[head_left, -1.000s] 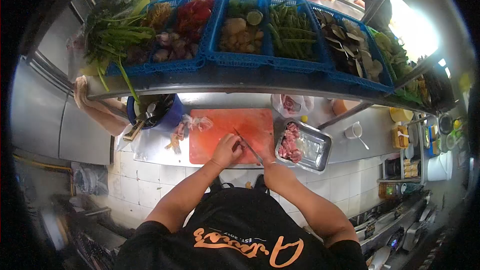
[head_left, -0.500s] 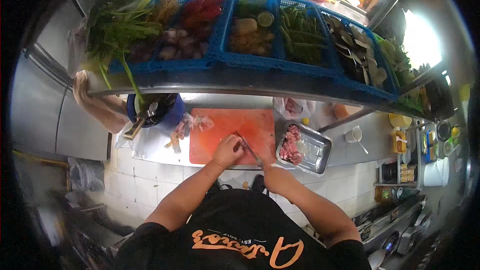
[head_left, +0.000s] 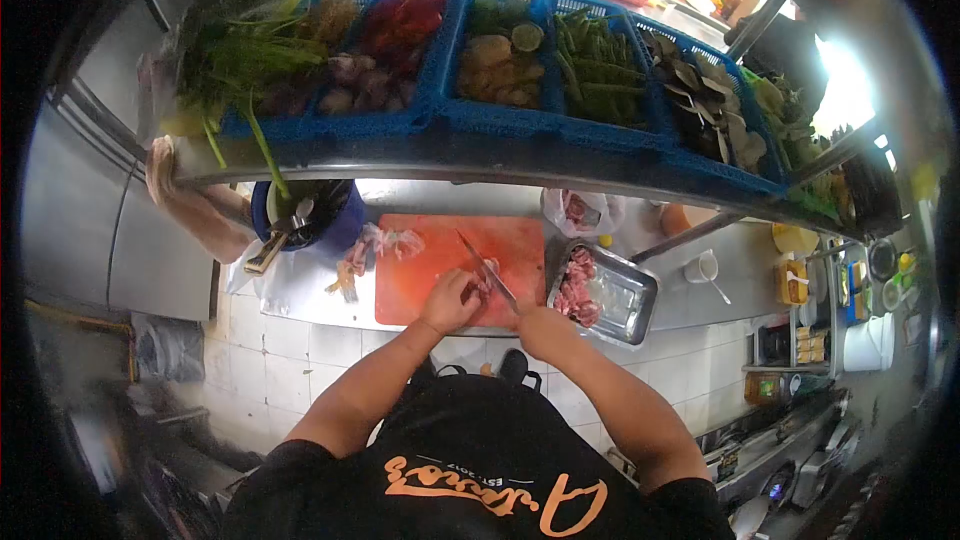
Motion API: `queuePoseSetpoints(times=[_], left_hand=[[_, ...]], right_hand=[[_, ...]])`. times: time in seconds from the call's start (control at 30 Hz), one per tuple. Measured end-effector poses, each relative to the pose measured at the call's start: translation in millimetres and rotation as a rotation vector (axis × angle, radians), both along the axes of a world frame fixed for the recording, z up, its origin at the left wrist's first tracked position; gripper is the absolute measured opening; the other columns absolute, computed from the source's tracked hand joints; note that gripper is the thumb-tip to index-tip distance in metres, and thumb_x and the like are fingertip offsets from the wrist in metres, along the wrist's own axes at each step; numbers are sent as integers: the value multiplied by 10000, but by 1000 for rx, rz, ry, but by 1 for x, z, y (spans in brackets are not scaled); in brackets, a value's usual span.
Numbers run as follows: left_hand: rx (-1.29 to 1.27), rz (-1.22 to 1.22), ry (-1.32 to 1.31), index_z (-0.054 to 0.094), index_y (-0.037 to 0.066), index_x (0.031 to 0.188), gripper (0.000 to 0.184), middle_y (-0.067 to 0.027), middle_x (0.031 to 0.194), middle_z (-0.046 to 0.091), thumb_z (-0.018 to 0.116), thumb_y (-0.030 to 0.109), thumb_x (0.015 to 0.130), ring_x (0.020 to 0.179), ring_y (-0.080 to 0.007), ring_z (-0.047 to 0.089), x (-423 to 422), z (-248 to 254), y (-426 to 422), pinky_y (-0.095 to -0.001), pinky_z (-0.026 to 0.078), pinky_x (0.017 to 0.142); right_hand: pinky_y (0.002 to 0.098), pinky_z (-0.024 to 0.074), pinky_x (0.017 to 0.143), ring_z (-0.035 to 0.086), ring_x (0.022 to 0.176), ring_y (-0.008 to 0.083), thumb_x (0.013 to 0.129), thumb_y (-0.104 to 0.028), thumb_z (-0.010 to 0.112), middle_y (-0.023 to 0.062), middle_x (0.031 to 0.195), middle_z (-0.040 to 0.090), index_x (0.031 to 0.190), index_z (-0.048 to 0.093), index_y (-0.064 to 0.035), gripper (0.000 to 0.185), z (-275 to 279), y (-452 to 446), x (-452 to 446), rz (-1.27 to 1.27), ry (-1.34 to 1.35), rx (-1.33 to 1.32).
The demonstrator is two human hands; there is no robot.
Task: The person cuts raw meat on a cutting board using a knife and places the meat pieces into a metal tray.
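My right hand (head_left: 547,332) is closed around the handle of a knife (head_left: 487,265), its blade slanting up and left over the orange-red cutting board (head_left: 415,278). Beside the blade, the curled fingers of my left hand (head_left: 450,302) hold a small pale-pink piece of meat (head_left: 486,287) against the board. Part of that piece is hidden by the fingers and blade. Right of the board, a metal tray (head_left: 628,305) has cut pink meat (head_left: 577,290) in its left side. A crumpled plastic bag (head_left: 400,241) lies at the board's upper left.
Above the counter runs a metal shelf with blue baskets (head_left: 430,125) of vegetables. A blue bucket (head_left: 340,215) with utensils stands at left. Behind the tray sits a plastic bag of meat (head_left: 580,210). A white cup (head_left: 702,267) with a spoon is farther right.
The knife has shifted forward, its tip now farther up the board. More of the meat piece shows beside the blade. My left hand stays nearly in place.
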State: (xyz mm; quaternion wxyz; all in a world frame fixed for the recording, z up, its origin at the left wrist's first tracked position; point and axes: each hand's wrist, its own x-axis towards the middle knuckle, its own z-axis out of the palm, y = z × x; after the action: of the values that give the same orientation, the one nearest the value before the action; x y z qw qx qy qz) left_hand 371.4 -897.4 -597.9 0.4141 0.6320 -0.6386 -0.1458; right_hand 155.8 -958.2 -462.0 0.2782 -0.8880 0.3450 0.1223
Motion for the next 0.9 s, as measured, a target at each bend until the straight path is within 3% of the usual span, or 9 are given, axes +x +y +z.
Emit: queuePoseSetpoints(times=[0.1,0.23,0.33,0.43,0.53,0.63,0.73,0.9], left_hand=[[-13,9,-25,585,61,961,197,-137,946,604,661,109,786,921,-358,605,-1,-4,-1,-465,498,814],[-27,30,-9,587,61,962,202,-141,938,605,663,104,780,913,-359,605,-2,-2,0,-465,499,806],[-7,18,6,594,61,969,211,-141,936,614,664,107,775,908,-358,608,-2,-1,0,-467,500,812],[8,7,-29,601,61,970,219,-138,928,622,666,112,767,899,-357,612,0,2,0,-467,503,814],[-13,-14,3,603,62,959,214,-136,919,628,665,115,761,891,-359,614,1,0,-1,-465,504,812],[58,-38,-17,599,58,953,212,-136,912,632,668,119,763,889,-362,615,4,10,2,-465,503,808],[37,-3,-25,598,55,944,202,-136,911,632,672,113,766,891,-363,616,3,2,6,-464,500,806],[14,45,12,603,63,928,167,-132,921,634,676,99,783,900,-359,617,-2,-1,9,-461,501,807]], right_hand=[[593,540,755,691,853,491,907,-79,497,329,952,680,1104,546,56,243,29,14,-11,-27,59,41],[590,537,779,689,883,487,905,-63,498,337,989,673,1184,509,38,298,27,16,-8,-60,131,92],[585,533,772,689,891,482,880,-41,510,339,986,671,1248,434,42,385,-24,12,1,-44,85,70],[586,527,765,689,887,482,858,-20,523,322,952,682,1230,434,71,393,-101,8,7,44,-169,-80],[562,541,796,695,931,458,890,-61,508,309,995,689,1110,521,57,250,-92,6,45,-109,-33,37],[548,541,812,691,956,453,886,-66,518,300,1000,693,1097,552,65,251,-93,-2,43,-150,-67,108],[544,542,814,694,937,452,882,-66,514,304,962,697,1066,594,62,238,-39,2,28,-4,4,34],[560,535,822,688,936,464,866,-61,533,310,994,689,1086,606,38,252,2,17,-7,-115,24,102]])
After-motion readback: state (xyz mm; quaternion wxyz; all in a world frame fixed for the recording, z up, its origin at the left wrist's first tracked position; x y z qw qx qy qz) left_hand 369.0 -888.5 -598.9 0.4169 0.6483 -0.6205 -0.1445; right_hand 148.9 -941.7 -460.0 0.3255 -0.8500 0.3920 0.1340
